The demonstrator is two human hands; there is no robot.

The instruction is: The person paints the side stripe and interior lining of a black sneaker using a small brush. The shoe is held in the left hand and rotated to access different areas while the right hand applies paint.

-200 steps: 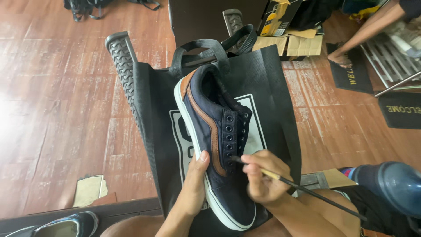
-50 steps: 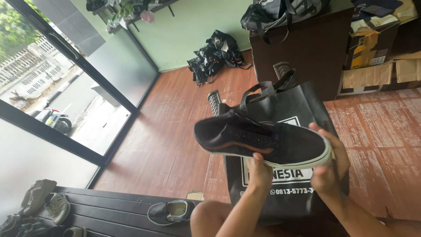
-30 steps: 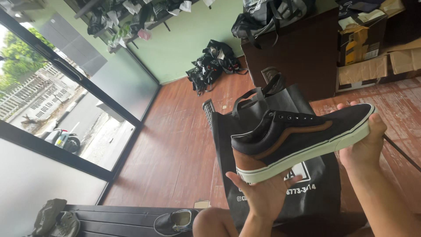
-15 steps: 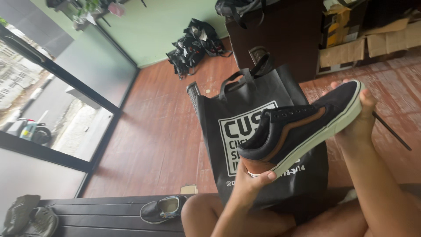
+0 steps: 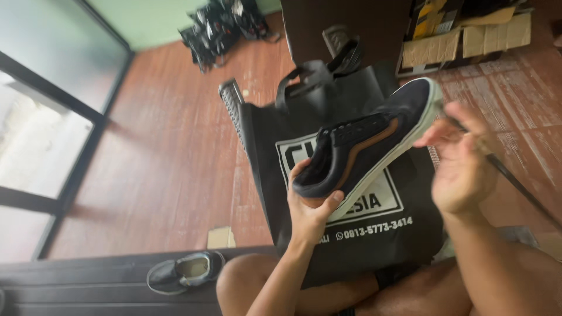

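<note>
Sneaker (image 5: 366,149), dark with a brown stripe, hangs tilted above the black tote bag (image 5: 345,234). Left hand (image 5: 310,205) fingers clasp its heel from below. Right hand (image 5: 462,169), blurred, seems to pinch a thin dark stick (image 5: 521,187) by the toe.

Red-brown wooden floor (image 5: 175,152), scattered with shoe things.

A black tote bag (image 5: 351,234) lies on it; a lone dark shoe (image 5: 184,272) rests on the dark ledge at its near edge, black bags (image 5: 225,26) at the far wall, cardboard boxes (image 5: 462,41) far right.
</note>
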